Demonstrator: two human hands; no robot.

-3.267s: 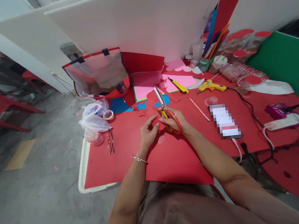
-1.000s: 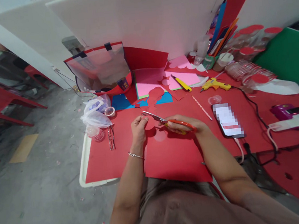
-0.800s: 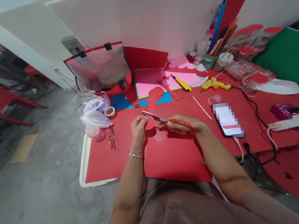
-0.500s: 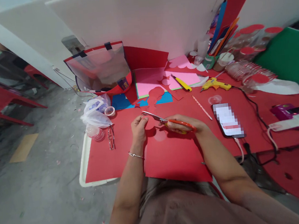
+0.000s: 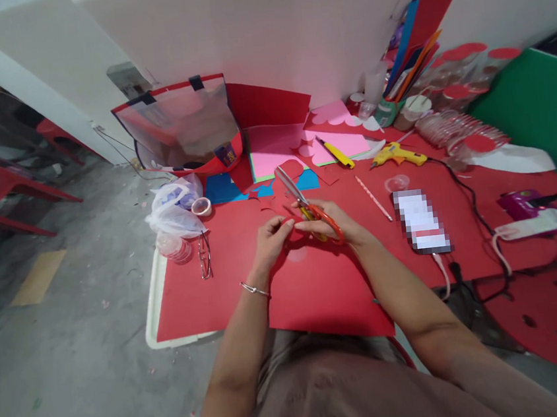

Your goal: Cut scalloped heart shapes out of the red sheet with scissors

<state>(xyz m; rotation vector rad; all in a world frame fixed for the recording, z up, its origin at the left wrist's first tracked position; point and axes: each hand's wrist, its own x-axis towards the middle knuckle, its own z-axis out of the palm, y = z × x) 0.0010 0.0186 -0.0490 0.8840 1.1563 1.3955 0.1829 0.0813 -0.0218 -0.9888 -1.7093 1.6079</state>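
My right hand [image 5: 332,224] grips the orange-handled scissors [image 5: 308,207], whose blades point up and away toward the pink sheets. My left hand [image 5: 270,239] pinches a small red paper piece [image 5: 286,224] right beside the scissor handles, fingers closed on it. Both hands hover over a large red sheet [image 5: 317,290] that covers the table in front of me. A bracelet sits on my left wrist.
A phone [image 5: 420,223] lies right of my hands, with cables running off it. Glasses [image 5: 204,256], a tape roll [image 5: 201,206] and a plastic bag [image 5: 174,209] lie left. Behind are pink sheets [image 5: 272,151], a yellow cutter [image 5: 335,153], a glue gun [image 5: 396,154] and jars [image 5: 454,130].
The scissors swung from lying flat and pointing left to pointing up and away. My left hand shifted right, closer to the scissor handles, still pinching the red piece.
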